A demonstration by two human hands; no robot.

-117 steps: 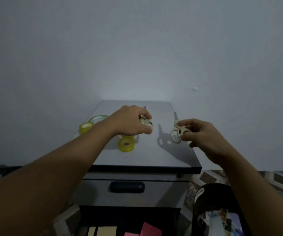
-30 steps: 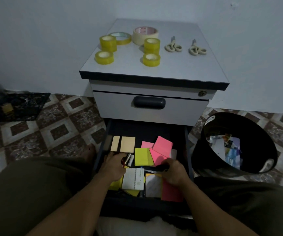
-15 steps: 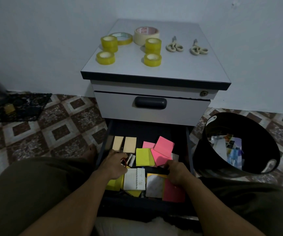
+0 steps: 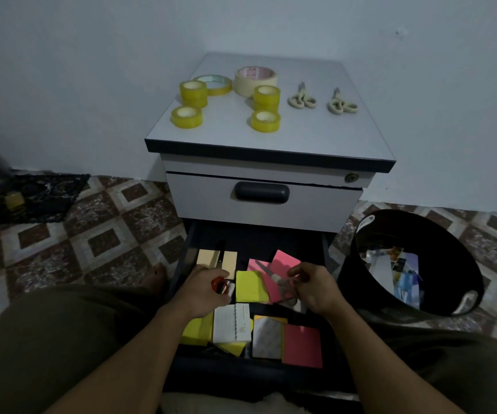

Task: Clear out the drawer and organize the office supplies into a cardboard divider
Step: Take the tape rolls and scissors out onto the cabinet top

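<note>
The bottom drawer (image 4: 181, 264) of a small grey cabinet stands pulled out, filled with yellow (image 4: 250, 286), pink (image 4: 302, 345) and tan (image 4: 229, 259) sticky-note pads and a white notepad (image 4: 230, 322). My left hand (image 4: 204, 291) grips a small red and dark object (image 4: 220, 285) over the drawer's left side. My right hand (image 4: 313, 286) pinches the handles of a grey pair of scissors (image 4: 274, 277), lifted above the pink pads. No cardboard divider is in view.
On the cabinet top (image 4: 301, 135) lie several yellow tape rolls (image 4: 186, 116), a wide cream tape roll (image 4: 255, 80) and two cream scissors (image 4: 302, 100). The upper drawer (image 4: 260, 192) is closed. A black bin (image 4: 438, 234) with paper scraps leans at the right. Tiled floor on both sides.
Both hands, which were placing scissors on the cabinet top, came down into the drawer. Over the last second the left hand picked up the red object and the right lifted the grey scissors.
</note>
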